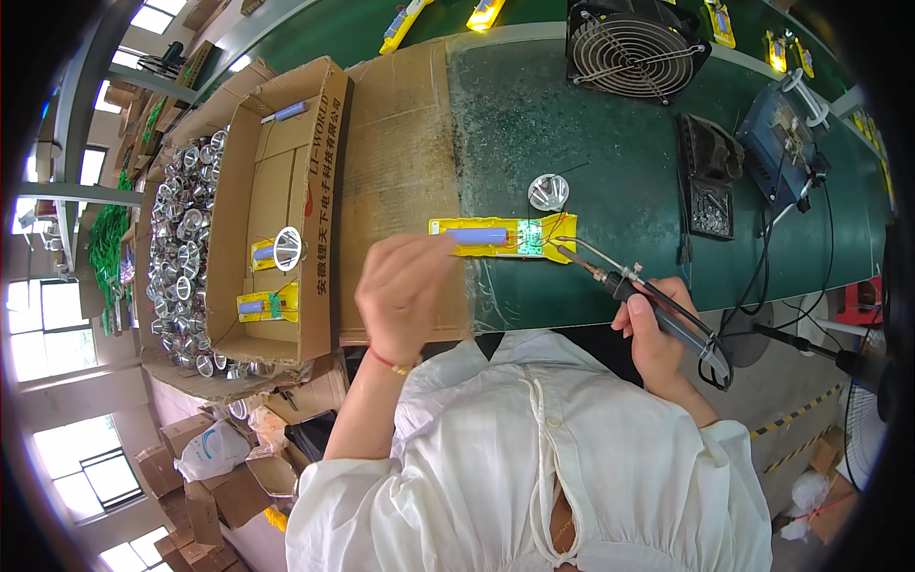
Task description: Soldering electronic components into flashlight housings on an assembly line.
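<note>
My right hand (653,329) is closed around the grey handle of a soldering iron (679,331), which has a thin solder-feed tube along it. Its tip is at the right end of a yellow flashlight housing (566,229), close to the green circuit board (530,239). A blue-purple cylindrical battery (477,236) lies in that housing, and thin wires run about the board. Just beyond it sits a silver cone reflector (548,194). My left hand (400,291) is over the housing's left end, fingers bent and smeared by motion; whether they hold anything is hidden.
To the left, a cardboard box (329,210) holds two yellow housings, a reflector and a battery, beside many loose reflectors (186,257). A black fan (637,52) stands at the back. Rightward are a black tray (710,181), a blue soldering station (777,138) and cables.
</note>
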Tool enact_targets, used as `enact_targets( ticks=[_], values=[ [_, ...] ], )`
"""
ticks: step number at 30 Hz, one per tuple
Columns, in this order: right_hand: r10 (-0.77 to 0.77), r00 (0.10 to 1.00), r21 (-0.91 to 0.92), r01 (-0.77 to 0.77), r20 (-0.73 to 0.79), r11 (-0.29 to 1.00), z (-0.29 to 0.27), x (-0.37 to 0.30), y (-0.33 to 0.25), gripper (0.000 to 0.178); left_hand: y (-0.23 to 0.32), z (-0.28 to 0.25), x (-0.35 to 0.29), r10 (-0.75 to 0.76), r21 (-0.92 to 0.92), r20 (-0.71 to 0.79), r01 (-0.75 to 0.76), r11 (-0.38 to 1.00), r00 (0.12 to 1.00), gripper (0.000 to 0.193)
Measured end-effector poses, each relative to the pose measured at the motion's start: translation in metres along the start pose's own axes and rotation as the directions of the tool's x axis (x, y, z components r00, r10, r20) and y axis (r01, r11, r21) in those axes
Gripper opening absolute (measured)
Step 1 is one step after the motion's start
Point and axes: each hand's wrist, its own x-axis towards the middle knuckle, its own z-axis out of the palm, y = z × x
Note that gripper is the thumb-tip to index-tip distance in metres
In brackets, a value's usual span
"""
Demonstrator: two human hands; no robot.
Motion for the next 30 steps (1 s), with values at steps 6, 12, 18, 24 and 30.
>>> enact_targets(
  ticks=[6, 12, 18, 24, 30],
  values=[
    [-0.019, 1.0, -0.022, 0.019, 0.005, 1.0, 0.003, -0.002, -0.001, 0.013, 0.006, 0.036, 0.021, 0.071, -0.099, 0.186, -0.053, 0.994, 0.98, 0.015],
    [0.023, 0.998, -0.032, -0.021, 0.063, 0.999, 0.002, 0.001, -0.003, 0.016, 0.005, 0.046, 0.016, 0.013, -0.105, 0.249, 0.013, 0.994, 0.968, 0.008],
    [0.015, 0.998, -0.072, -0.01, 0.065, 0.997, 0.005, 0.003, -0.003, 0.014, 0.009, 0.047, 0.017, 0.015, -0.05, 0.279, -0.001, 0.999, 0.96, 0.007],
    [0.078, 0.993, -0.042, -0.074, 0.085, 0.996, 0.004, 0.005, -0.005, 0.015, 0.012, 0.046, 0.018, 0.016, -0.028, 0.281, -0.009, 1.0, 0.96, 0.007],
    [0.025, 0.998, -0.035, -0.023, 0.061, 0.999, 0.011, 0.007, -0.002, 0.012, 0.01, 0.049, 0.016, 0.024, -0.026, 0.284, -0.017, 1.0, 0.959, 0.007]
  ],
)
